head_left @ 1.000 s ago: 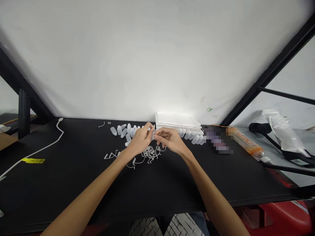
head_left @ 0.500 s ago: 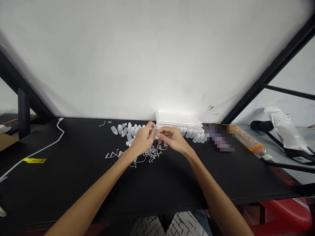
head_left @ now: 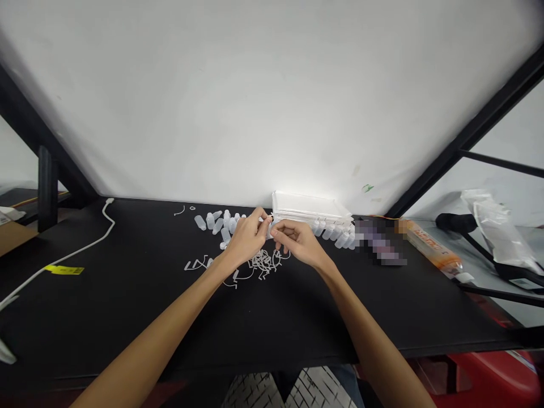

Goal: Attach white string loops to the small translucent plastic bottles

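My left hand (head_left: 249, 241) and my right hand (head_left: 300, 241) meet fingertip to fingertip over the black table (head_left: 127, 317), both pinched on one small translucent plastic vial (head_left: 270, 228). Under them lies a tangle of thin white plastic strips (head_left: 259, 265). Several more small vials (head_left: 215, 222) lie in a loose row just behind my left hand. A white flat tray (head_left: 308, 208) stands by the wall behind my right hand, with more vials (head_left: 335, 235) along its front.
A white cable (head_left: 91, 241) with a yellow tag (head_left: 64, 270) runs along the table's left side. An orange tube-shaped pack (head_left: 429, 249) lies at the right, beyond it a clear plastic bag (head_left: 493, 226) and black bars. A red object (head_left: 497, 377) sits below the table's right edge.
Both hands stay together on the small vial with only slight finger movement. The view has tilted a little, so everything sits slightly higher and to the right.
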{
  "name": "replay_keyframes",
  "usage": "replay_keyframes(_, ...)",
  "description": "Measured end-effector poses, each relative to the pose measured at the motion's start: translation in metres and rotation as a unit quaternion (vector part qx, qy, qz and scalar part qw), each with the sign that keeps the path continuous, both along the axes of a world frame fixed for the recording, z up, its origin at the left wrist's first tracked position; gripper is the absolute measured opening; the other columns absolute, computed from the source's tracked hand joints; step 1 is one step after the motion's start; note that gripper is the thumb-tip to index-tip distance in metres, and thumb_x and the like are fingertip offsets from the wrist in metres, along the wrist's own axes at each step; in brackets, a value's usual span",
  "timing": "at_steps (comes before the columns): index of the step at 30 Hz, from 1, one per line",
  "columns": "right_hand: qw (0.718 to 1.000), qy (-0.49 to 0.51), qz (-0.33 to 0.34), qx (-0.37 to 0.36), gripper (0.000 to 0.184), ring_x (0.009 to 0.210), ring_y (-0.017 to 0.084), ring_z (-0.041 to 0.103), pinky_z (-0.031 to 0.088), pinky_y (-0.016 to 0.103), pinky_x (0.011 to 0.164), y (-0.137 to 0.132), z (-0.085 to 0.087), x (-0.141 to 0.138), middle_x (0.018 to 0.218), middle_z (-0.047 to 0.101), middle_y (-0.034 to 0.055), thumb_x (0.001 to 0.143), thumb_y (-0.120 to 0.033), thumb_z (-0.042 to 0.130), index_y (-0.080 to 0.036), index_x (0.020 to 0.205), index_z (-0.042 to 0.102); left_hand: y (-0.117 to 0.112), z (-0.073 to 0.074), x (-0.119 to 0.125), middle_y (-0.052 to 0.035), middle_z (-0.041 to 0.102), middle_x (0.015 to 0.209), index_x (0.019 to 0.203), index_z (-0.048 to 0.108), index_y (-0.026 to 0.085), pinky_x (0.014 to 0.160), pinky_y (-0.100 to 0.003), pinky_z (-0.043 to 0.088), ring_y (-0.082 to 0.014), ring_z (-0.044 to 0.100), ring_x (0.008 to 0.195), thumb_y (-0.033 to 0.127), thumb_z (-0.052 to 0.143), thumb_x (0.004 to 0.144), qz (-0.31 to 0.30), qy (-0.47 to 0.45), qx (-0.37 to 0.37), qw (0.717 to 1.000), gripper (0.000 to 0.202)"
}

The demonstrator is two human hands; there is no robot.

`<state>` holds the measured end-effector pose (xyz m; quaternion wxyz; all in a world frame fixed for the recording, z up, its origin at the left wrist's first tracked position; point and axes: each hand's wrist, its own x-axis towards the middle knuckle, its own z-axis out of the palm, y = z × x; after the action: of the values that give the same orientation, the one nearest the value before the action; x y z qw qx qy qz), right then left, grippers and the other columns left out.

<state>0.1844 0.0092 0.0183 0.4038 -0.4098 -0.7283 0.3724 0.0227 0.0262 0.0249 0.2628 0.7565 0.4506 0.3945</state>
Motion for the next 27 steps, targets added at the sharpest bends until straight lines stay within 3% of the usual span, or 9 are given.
replay_keyframes(5, 1.000, -0.009, 0.009, -0.023, 0.029, 0.051, 0.011, 0.053, 0.043, 0.023, 0.048, -0.002, 0.000, -0.001, 0.062, 0.056, -0.0010, 0.089, -0.044, 0.055, -0.017, 0.078, 0.058, 0.001, -0.005, 0.000, 0.0061, 0.047, 0.046, 0.080, 0.047, 0.020, 0.047, -0.024, 0.026, -0.0110, 0.040, 0.039, 0.027, 0.042, 0.092, 0.001, 0.006, 0.005, 1.000, 0.014)
replay_keyframes(10, 0.996, -0.083, -0.027, 0.025, 0.039, 0.047, 0.010, 0.046, 0.038, 0.024, 0.048, 0.000, -0.003, -0.003, 0.050, 0.048, -0.0030, 0.092, -0.043, 0.048, -0.018, 0.062, 0.052, 0.004, -0.006, -0.001, 0.0062, 0.047, 0.045, 0.079, 0.047, 0.020, 0.048, -0.024, 0.028, -0.0112, 0.042, 0.040, 0.025, 0.044, 0.091, -0.009, 0.020, -0.011, 1.000, 0.013)
replay_keyframes(18, 0.992, 0.057, -0.088, 0.068, 0.031, 0.054, 0.010, 0.054, 0.043, 0.024, 0.048, 0.002, 0.011, 0.017, 0.070, 0.057, 0.0010, 0.090, -0.044, 0.051, -0.017, 0.094, 0.066, 0.001, -0.012, 0.002, 0.0059, 0.044, 0.048, 0.082, 0.048, 0.019, 0.047, -0.024, 0.025, -0.0107, 0.039, 0.041, 0.024, 0.040, 0.093, -0.072, 0.081, 0.009, 0.994, 0.014)
replay_keyframes(24, 0.997, -0.001, -0.049, 0.057, 0.018, 0.054, 0.010, 0.056, 0.040, 0.023, 0.045, 0.000, 0.010, 0.017, 0.077, 0.065, 0.0030, 0.083, -0.032, 0.062, -0.019, 0.093, 0.070, -0.001, -0.011, 0.003, 0.0065, 0.042, 0.047, 0.080, 0.046, 0.020, 0.047, -0.024, 0.025, -0.0102, 0.037, 0.041, 0.023, 0.041, 0.092, -0.078, 0.080, 0.000, 0.994, 0.013)
replay_keyframes(27, 0.997, 0.019, -0.049, 0.049, 0.016, 0.054, 0.011, 0.057, 0.038, 0.023, 0.045, 0.002, 0.008, 0.016, 0.074, 0.066, 0.0035, 0.082, -0.031, 0.063, -0.018, 0.086, 0.071, 0.000, -0.007, 0.002, 0.0060, 0.046, 0.047, 0.080, 0.048, 0.019, 0.047, -0.024, 0.029, -0.0100, 0.040, 0.040, 0.027, 0.043, 0.092, -0.081, 0.051, -0.032, 0.995, 0.015)
